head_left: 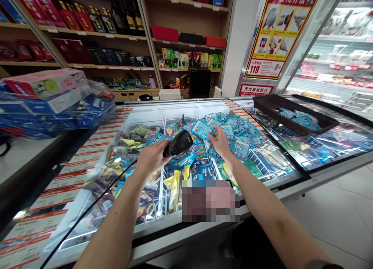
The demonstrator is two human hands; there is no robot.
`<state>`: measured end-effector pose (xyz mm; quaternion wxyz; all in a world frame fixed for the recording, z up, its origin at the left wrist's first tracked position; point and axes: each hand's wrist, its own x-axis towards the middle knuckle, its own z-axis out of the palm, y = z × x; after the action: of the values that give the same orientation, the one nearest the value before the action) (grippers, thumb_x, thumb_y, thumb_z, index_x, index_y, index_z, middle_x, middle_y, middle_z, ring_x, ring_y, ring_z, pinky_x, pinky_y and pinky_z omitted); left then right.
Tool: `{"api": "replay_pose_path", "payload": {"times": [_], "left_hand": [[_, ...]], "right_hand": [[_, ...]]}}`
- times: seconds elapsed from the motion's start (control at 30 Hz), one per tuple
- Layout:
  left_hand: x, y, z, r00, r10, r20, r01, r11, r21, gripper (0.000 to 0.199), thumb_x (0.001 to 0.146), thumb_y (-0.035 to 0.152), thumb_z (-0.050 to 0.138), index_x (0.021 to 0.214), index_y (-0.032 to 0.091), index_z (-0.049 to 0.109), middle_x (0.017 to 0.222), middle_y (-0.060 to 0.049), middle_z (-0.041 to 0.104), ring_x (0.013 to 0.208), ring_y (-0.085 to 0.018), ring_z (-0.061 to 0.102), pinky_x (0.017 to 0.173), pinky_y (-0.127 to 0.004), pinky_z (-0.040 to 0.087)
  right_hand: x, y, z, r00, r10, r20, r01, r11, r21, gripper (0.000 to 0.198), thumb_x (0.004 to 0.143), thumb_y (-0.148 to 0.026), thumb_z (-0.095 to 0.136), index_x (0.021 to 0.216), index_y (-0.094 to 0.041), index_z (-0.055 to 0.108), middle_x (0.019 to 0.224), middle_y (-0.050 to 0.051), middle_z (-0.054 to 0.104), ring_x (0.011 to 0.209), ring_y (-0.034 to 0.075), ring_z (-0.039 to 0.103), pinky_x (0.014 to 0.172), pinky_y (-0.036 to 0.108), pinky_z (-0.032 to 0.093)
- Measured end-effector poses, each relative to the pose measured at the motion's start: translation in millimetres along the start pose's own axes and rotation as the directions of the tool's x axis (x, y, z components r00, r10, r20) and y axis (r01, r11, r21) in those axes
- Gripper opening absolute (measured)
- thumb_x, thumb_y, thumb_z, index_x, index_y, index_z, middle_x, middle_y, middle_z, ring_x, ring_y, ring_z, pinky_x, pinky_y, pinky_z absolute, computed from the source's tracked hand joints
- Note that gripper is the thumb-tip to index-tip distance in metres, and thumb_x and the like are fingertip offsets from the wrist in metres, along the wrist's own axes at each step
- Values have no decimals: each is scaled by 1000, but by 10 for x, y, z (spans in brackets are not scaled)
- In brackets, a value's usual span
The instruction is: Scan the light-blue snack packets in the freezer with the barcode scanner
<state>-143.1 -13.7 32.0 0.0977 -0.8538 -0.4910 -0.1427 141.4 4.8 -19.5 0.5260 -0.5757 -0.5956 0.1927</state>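
My left hand grips a black handheld barcode scanner over the open chest freezer, its head aimed to the right. My right hand reaches into the freezer and pinches a light blue ice-cream packet at the edge of a heap of the same blue packets. The scanner's head is close to that packet, a little to its left.
Other mixed frozen packets fill wire baskets in the freezer. A dark tray with blue packets rests on the glass lid to the right. Stacked boxes sit at left. Shelves of boxed goods stand behind, and a glass-door cooler is far right.
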Motion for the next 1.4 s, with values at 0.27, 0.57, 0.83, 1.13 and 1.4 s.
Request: {"api": "replay_pose_path", "payload": {"times": [0.27,0.57,0.83,1.13,1.4], "left_hand": [[-3,4,6,1000,-15,-3,15,1000,0,39,79,37,48,116,25,54,107,-4,67,89,-22,63,63,-28,41],[-12,-35,41,999,-13,-53,15,999,35,38,80,38,47,115,28,53,108,-2,67,92,-23,63,62,-29,41],[-23,-63,70,998,-39,-57,42,998,56,40,80,39,47,118,29,52,111,-2,66,95,-23,63,64,-29,42],[-66,-216,29,979,-166,-117,176,981,82,39,79,42,48,114,26,54,102,-4,68,88,-24,64,58,-28,37],[-86,-242,43,966,-229,-124,239,968,72,41,79,45,48,115,25,54,101,-5,68,88,-24,64,58,-27,38]], "right_hand": [[-13,-46,2,1000,10,25,-11,999,36,35,83,-40,51,113,-22,43,76,-1,58,47,13,57,52,29,47],[43,-13,-143,993,-23,-119,15,998,-61,37,86,-38,48,118,-22,42,72,0,56,56,18,59,58,33,49],[178,173,-455,921,54,-386,-80,996,-50,47,86,-35,44,128,-17,35,82,5,57,59,19,59,61,35,50],[179,199,-527,865,-106,-491,-104,918,-382,51,81,-38,54,125,-13,48,131,19,47,121,32,42,99,54,34],[-42,-179,-112,871,-412,268,473,849,-236,39,90,-38,47,128,-28,51,126,6,58,121,24,48,105,48,33]]}}
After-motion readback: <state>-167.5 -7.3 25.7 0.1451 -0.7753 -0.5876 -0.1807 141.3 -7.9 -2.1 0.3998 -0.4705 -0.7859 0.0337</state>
